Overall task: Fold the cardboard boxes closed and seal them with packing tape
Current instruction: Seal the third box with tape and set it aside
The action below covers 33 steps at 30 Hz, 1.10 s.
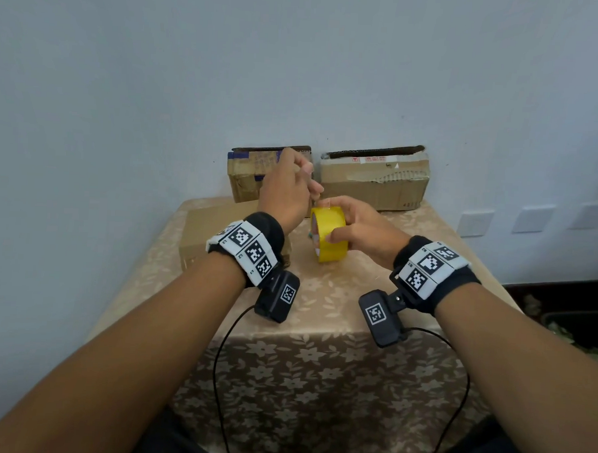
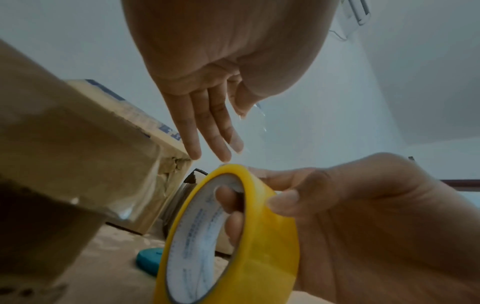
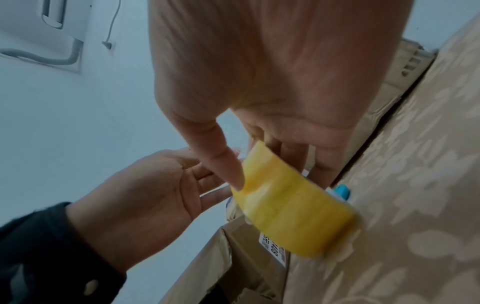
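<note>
My right hand (image 1: 340,223) grips a yellow roll of packing tape (image 1: 329,250) upright just above the table, thumb on its outer face (image 3: 228,166) and fingers hooked into the core (image 2: 231,207). My left hand (image 1: 310,179) is raised just above and behind the roll. Its thumb and forefinger pinch the free end of a clear tape strip (image 2: 259,121), and its other fingers (image 2: 207,131) are straight. A closed cardboard box (image 1: 205,229) lies on the table under my left wrist. Two more boxes, one at back left (image 1: 246,177) and one at back right (image 1: 374,185), stand against the wall.
A table with a beige flowered cloth (image 1: 322,296) carries everything. A small teal object (image 2: 149,260) lies on the cloth behind the roll. The wall is close behind the boxes, with sockets (image 1: 476,223) to the right. Camera cables hang from both wrists.
</note>
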{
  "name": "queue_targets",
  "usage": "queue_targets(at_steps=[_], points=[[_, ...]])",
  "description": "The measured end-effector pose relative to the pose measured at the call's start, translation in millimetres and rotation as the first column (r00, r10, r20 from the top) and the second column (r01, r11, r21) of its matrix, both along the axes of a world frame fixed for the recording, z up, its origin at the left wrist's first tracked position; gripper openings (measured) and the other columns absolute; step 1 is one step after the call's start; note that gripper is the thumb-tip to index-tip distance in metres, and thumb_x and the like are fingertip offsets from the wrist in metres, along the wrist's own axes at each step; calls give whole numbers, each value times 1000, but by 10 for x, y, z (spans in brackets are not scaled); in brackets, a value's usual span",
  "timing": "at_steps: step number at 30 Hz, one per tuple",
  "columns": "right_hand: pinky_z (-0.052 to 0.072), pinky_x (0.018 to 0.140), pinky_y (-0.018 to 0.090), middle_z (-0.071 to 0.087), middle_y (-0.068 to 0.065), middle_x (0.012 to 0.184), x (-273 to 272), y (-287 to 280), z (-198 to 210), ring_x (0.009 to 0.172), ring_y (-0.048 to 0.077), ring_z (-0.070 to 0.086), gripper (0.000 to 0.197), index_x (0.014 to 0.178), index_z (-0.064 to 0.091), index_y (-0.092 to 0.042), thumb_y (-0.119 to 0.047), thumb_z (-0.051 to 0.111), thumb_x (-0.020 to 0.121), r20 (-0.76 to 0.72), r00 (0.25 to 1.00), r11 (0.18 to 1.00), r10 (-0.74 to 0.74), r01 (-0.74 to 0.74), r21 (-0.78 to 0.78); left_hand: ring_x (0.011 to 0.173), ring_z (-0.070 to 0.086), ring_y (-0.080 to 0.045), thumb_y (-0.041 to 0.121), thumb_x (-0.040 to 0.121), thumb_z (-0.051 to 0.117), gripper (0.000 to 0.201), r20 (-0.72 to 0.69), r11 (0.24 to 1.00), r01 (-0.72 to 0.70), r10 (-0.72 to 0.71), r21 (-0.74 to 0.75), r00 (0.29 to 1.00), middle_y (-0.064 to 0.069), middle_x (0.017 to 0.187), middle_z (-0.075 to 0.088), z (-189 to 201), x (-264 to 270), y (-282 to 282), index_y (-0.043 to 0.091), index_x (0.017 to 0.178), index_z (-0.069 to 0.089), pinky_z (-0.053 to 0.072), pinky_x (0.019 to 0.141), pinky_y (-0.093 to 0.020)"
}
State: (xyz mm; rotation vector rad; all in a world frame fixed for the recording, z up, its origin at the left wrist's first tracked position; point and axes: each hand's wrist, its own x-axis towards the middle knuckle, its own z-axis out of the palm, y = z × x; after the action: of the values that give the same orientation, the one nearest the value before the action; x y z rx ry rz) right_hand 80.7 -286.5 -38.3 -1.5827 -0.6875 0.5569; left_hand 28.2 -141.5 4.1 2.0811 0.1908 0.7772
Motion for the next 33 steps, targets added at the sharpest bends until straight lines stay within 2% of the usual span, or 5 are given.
queue_targets(at_steps=[6, 13, 20, 28, 33], points=[[51, 91, 52, 78, 17, 105, -7, -17, -6, 111, 32, 72, 56, 142, 42, -14, 7, 61, 94, -1, 1000, 999, -20, 20, -32, 93, 70, -13, 19, 94, 67, 21, -69, 998, 66, -67, -19, 995, -1, 96, 75, -57, -20, 40, 26, 104, 50, 50, 76, -26], [51, 76, 38, 78, 16, 99, -44, -39, 60, 92, 17, 75, 46, 137, 43, -16, 5, 55, 98, -62, 998, 999, -4, 2, -42, 75, 74, -10, 8, 96, 64, 21, 78, 999, 11, -8, -41, 997, 3, 74, 76, -92, 25, 60, 25, 91, 53, 61, 80, -44], [49, 79, 40, 76, 18, 94, -9, 11, 45, 110, 36, 71, 33, 134, 44, -16, -5, 52, 104, -149, 989, 1000, -19, 16, -22, 79, 70, -8, 3, 95, 60, 19, 223, 1000, 6, -3, -11, 975, 5, 72, 73, -2, -16, 26, 19, 94, 51, 56, 88, -42], [57, 59, 32, 69, 26, 79, 16, 1, 5, 66, 29, 68, 13, 111, 63, -5, -5, 52, 103, -42, 998, 994, -56, 59, 86, 77, 75, -22, 5, 97, 61, 17, 213, 985, 77, -43, -156, 976, -5, 76, 74, -9, 17, 101, 19, 96, 52, 61, 83, -52], [53, 62, 34, 65, 24, 76, 22, -48, -58, 60, 26, 62, 18, 99, 63, 1, -14, 56, 105, 2, 1000, 985, -2, 2, 170, 83, 74, -22, -4, 90, 67, 29, 129, 964, 94, -63, -251, 990, -15, 92, 73, -49, 4, 158, 11, 108, 50, 63, 69, -35]])
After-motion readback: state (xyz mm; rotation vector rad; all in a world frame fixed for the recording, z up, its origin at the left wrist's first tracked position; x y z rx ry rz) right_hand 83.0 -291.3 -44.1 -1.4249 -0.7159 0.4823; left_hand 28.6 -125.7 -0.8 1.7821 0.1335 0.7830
